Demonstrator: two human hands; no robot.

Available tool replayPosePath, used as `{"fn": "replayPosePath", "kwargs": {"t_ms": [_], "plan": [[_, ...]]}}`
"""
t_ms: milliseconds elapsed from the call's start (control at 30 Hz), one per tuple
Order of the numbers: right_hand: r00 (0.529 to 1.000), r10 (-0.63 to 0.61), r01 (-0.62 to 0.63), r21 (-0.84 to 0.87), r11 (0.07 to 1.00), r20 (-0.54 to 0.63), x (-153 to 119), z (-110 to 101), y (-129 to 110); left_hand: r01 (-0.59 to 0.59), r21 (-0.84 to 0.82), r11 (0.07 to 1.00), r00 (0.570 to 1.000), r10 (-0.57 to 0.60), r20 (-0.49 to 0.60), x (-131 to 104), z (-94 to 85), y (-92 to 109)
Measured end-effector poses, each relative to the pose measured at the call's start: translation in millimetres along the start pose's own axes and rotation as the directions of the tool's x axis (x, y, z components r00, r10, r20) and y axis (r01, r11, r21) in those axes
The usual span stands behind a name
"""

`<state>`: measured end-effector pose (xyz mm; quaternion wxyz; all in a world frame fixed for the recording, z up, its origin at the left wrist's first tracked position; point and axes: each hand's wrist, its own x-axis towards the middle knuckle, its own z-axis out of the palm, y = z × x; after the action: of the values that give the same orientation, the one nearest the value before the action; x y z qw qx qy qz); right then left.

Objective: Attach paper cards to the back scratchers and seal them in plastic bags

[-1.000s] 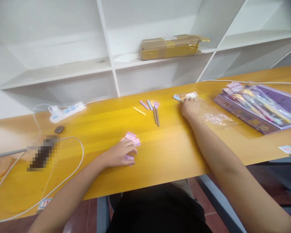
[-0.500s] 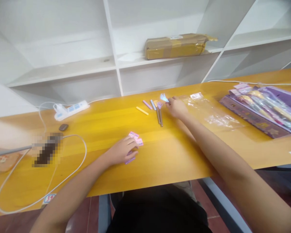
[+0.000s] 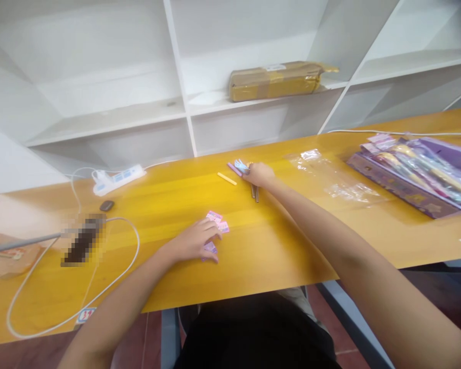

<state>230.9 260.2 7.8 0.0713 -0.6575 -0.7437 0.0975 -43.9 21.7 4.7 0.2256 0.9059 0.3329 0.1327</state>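
My right hand [image 3: 261, 175] is closed on a light-blue fork-shaped piece [image 3: 239, 165], its pronged head pointing left. Under and beside this hand lie two more fork-shaped pieces with metal stems [image 3: 255, 193]; their heads are mostly hidden. A purple stick [image 3: 233, 169] lies just left of the blue prongs, and a yellow stick [image 3: 227, 179] lies farther left. Nearer to me, my left hand [image 3: 195, 240] rests on the table with thumb and fingers apart. Pink cards [image 3: 218, 221] stick out past its fingertips, and a purple card [image 3: 210, 248] shows by its thumb.
Clear plastic wrappers [image 3: 340, 187] lie right of centre. A purple box [image 3: 399, 187] holding wrapped items is at far right. On the left are a white power strip [image 3: 119, 179], a looped white cable [image 3: 137, 246] and a small dark object [image 3: 106, 205]. A taped cardboard package [image 3: 274, 82] sits on the shelf.
My right hand has moved left with the blue fork-shaped piece, now over the other two. My left hand's thumb has spread away from its fingers, showing more of the purple card.
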Motion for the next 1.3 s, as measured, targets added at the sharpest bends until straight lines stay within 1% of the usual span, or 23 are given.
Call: {"fn": "replayPosePath", "kwargs": {"t_ms": [67,133,167,233,267,333,400,467,500,533,600,667,767,833,867,933,1000,1067,1133,1167,1200,1267,1300], "plan": [[0.999,0.017,-0.017,0.027,0.999,-0.029,-8,-4,2,0.023,-0.018,1.0,1.0,-0.024,-0.018,-1,-3.3,-2],[0.995,0.03,-0.02,0.103,0.994,-0.097,-21,-10,5,0.036,-0.023,0.999,0.999,-0.037,-0.038,-1,-7.3,-4],[0.99,0.027,-0.004,0.161,0.987,-0.141,-29,-12,5,0.048,-0.019,0.999,0.998,-0.049,-0.05,-2,-9.1,-4],[0.969,-0.011,0.09,0.314,0.945,-0.245,-48,-15,4,0.098,-0.02,0.995,0.99,-0.1,-0.096,-2,-11.2,-4],[0.957,-0.039,0.151,0.375,0.915,-0.289,-60,-14,2,0.137,-0.033,0.99,0.981,-0.14,-0.132,-2,-11.3,-4],[0.928,-0.108,0.283,0.485,0.827,-0.358,-86,-9,-4,0.223,-0.103,0.969,0.947,-0.241,-0.213,-1,-9.2,-4],[0.901,-0.194,0.402,0.582,0.706,-0.387,-113,1,-14,0.281,-0.24,0.929,0.904,-0.34,-0.258,-1,-4.6,-5],[0.867,-0.316,0.497,0.641,0.585,-0.385,-138,14,-24,0.281,-0.414,0.866,0.866,-0.415,-0.279,0,1.1,-7],[0.844,-0.387,0.534,0.644,0.548,-0.37,-149,21,-29,0.263,-0.495,0.828,0.849,-0.442,-0.289,0,3.7,-8],[0.822,-0.457,0.56,0.627,0.542,-0.339,-158,28,-33,0.241,-0.558,0.794,0.831,-0.466,-0.304,0,5.9,-9],[0.782,-0.57,0.599,0.558,0.575,-0.253,-172,39,-38,0.207,-0.626,0.751,0.792,-0.505,-0.343,0,8.3,-9],[0.747,-0.64,0.637,0.466,0.614,-0.178,-180,46,-41,0.183,-0.632,0.753,0.776,-0.505,-0.378,1,8.2,-7],[0.69,-0.711,0.705,0.344,0.62,-0.133,-183,49,-41,0.117,-0.617,0.778,0.79,-0.449,-0.417,2,7.1,-2],[0.666,-0.732,0.731,0.325,0.6,-0.147,-183,46,-38,0.079,-0.646,0.759,0.81,-0.427,-0.403,2,8.4,0],[0.661,-0.73,0.736,0.34,0.585,-0.174,-182,43,-36,0.067,-0.671,0.739,0.818,-0.426,-0.387,2,10.0,1],[0.669,-0.692,0.731,0.412,0.544,-0.273,-180,35,-31,0.061,-0.716,0.695,0.828,-0.436,-0.352,1,14.0,1],[0.7,-0.591,0.707,0.507,0.494,-0.4,-177,26,-24,0.079,-0.734,0.675,0.826,-0.456,-0.33,0,17.7,2],[0.737,-0.443,0.675,0.578,0.458,-0.511,-173,18,-18,0.131,-0.703,0.699,0.828,-0.467,-0.31,-2,19.0,4],[0.77,-0.3,0.636,0.637,0.436,-0.563,-169,13,-14,0.184,-0.623,0.761,0.843,-0.448,-0.298,-3,17.5,8],[0.796,-0.236,0.601,0.679,0.422,-0.558,-167,12,-13,0.202,-0.576,0.792,0.854,-0.431,-0.293,-3,16.0,10],[0.832,-0.178,0.549,0.735,0.398,-0.525,-164,11,-13,0.218,-0.529,0.82,0.865,-0.413,-0.284,-3,14.2,12],[0.911,-0.104,0.411,0.854,0.319,-0.399,-160,12,-12,0.244,-0.434,0.867,0.881,-0.385,-0.274,-2,10.8,13],[0.94,-0.096,0.342,0.899,0.272,-0.328,-157,12,-13,0.255,-0.387,0.886,0.889,-0.372,-0.266,-1,9.5,13]]}}
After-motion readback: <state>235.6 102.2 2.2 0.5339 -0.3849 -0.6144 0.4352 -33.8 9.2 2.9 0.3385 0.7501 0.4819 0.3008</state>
